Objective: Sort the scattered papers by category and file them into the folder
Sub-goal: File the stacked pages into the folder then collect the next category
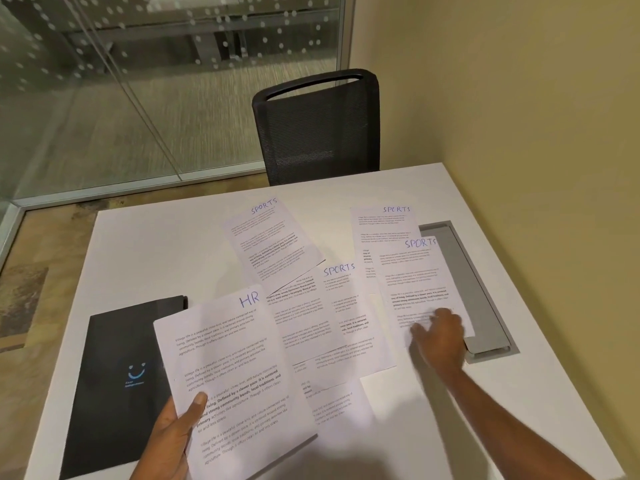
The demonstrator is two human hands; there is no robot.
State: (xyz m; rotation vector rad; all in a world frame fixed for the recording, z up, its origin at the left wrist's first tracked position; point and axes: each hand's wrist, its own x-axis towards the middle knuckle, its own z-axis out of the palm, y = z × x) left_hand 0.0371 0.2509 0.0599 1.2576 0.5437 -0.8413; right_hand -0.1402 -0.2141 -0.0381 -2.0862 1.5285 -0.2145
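My left hand (173,434) holds a sheet marked HR (228,368) above the table, thumb on top; there may be more sheets beneath it. A closed black folder (117,375) with a blue smile logo lies at the left, partly under that sheet. Several sheets marked SPORTS lie spread on the white table (156,244): one at the far centre (270,237), one in the middle (343,306), and two overlapping at the right (415,275). My right hand (438,336) rests on the lower end of the nearest right-hand SPORTS sheet. More printed pages lie under the middle ones.
A grey cable hatch (467,282) is set into the table at the right, partly under the papers. A black mesh chair (318,123) stands at the far edge. A yellow wall borders the right side, a glass partition the back left.
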